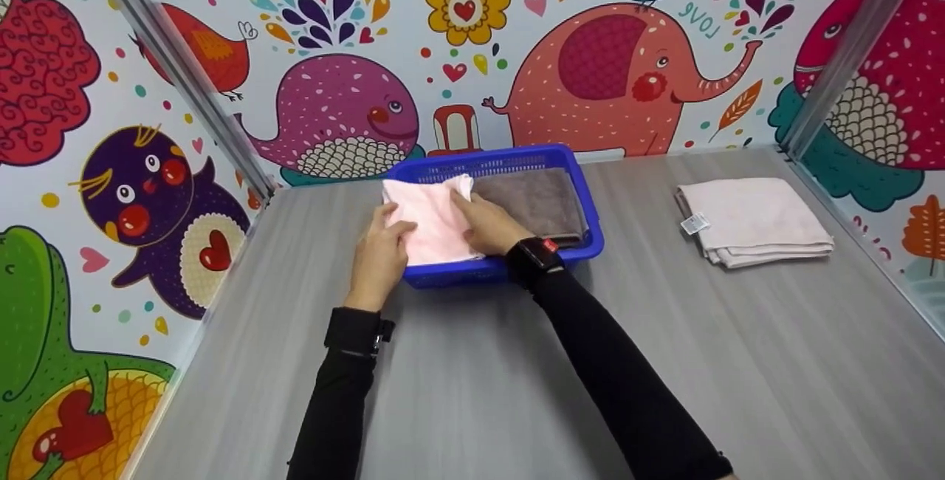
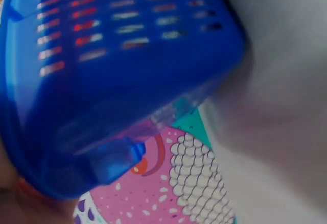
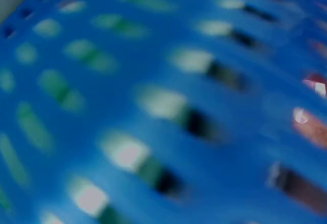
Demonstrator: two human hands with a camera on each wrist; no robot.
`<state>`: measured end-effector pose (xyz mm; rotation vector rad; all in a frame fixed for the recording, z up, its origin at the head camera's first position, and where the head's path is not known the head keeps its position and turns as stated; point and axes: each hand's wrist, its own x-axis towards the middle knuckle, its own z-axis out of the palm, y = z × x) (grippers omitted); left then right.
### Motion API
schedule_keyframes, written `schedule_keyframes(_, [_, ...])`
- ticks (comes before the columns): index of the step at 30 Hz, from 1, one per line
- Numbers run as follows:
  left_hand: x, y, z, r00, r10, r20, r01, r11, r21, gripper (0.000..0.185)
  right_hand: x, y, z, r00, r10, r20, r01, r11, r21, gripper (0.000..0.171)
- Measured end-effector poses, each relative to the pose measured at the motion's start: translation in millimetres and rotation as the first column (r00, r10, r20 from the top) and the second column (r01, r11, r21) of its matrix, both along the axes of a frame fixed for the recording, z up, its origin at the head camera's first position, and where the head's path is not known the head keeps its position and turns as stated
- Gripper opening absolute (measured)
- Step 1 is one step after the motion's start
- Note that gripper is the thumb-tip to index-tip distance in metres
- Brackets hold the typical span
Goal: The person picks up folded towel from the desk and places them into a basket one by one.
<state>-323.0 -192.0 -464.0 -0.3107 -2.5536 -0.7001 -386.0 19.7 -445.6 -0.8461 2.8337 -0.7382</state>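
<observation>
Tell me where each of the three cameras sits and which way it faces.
Head: looks forward and down at the table; both hands and black sleeves show, on the pink towel.
Left wrist: beside the blue basket, facing its slotted wall; no hand clearly visible.
Right wrist: pressed close to the basket wall; no hand.
All views share the basket.

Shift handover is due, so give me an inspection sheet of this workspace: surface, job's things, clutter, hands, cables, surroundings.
Surface: grey wood-grain table, bare in the foreground.
Job's things: blue slotted basket at the back of the table, holding a pink towel on its left and a brown towel on its right.
Clutter: folded stack of pale pink towels with a tag, lying apart to the right of the basket.
Hands: left hand and right hand both rest on the pink towel, at its left and right edges.
Cables: nothing seen.
Surroundings: cartoon animal wallpaper behind and to both sides; slanted metal frame bars at the corners.
</observation>
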Motion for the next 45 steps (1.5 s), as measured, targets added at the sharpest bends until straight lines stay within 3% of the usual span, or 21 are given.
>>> schedule_keyframes(6, [0.4, -2, -1.8, 0.995, -0.006, 0.104, 0.029, 0.977, -0.213, 0.031, -0.4, -3, -12.3, 0.990, -0.097, -0.104, 0.105, 0.992, 0.067, 0.088])
schedule_keyframes(11, [2.7, -3, -1.7, 0.989, 0.024, 0.143, 0.020, 0.954, -0.300, 0.040, 0.0, -13, -14.2, 0.968, -0.177, -0.176, 0.201, 0.971, 0.130, 0.097])
schedule_keyframes(14, [4.7, -4, -2.6, 0.990, 0.037, 0.138, 0.011, 0.942, -0.336, 0.045, 2.9, -20, -13.6, 0.955, -0.205, -0.212, 0.246, 0.951, 0.188, 0.094])
schedule_keyframes(20, [4.9, -2, -2.4, 0.982, 0.071, 0.177, -0.004, 0.934, -0.356, 0.043, 6.7, -27, -14.4, 0.931, -0.214, -0.295, 0.298, 0.912, 0.282, 0.060])
schedule_keyframes(23, [3.6, -1, -1.7, 0.981, 0.077, 0.176, -0.011, 0.938, -0.347, 0.042, 5.5, -29, -14.6, 0.928, -0.215, -0.305, 0.305, 0.908, 0.288, 0.050])
schedule_keyframes(26, [3.6, -2, -2.4, 0.983, 0.064, 0.174, -0.003, 0.945, -0.328, 0.039, 4.5, -29, -15.2, 0.934, -0.213, -0.287, 0.295, 0.913, 0.283, 0.055])
schedule_keyframes(30, [5.5, -5, -4.0, 0.980, 0.058, 0.189, 0.002, 0.953, -0.301, 0.039, 5.5, -28, -15.4, 0.943, -0.198, -0.266, 0.266, 0.931, 0.250, 0.073])
schedule_keyframes(34, [6.4, -4, -8.4, 0.982, 0.049, 0.184, 0.002, 0.964, -0.266, 0.040, 10.3, -24, -15.7, 0.934, -0.183, -0.306, 0.237, 0.960, 0.147, 0.077])
schedule_keyframes(38, [7.5, -5, -12.1, 0.989, 0.010, 0.150, 0.025, 0.972, -0.235, 0.038, 18.9, -13, -10.1, 0.930, -0.151, -0.336, 0.164, 0.986, 0.011, 0.070])
schedule_keyframes(41, [7.0, -6, -12.7, 0.991, -0.019, 0.133, 0.050, 0.972, -0.229, 0.038, 23.7, 2, 1.5, 0.938, -0.138, -0.317, 0.118, 0.990, -0.080, 0.064])
schedule_keyframes(45, [4.1, -10, -9.9, 0.990, -0.032, 0.140, 0.063, 0.974, -0.220, 0.043, 22.6, 28, 18.9, 0.935, -0.157, -0.318, 0.127, 0.985, -0.113, 0.055])
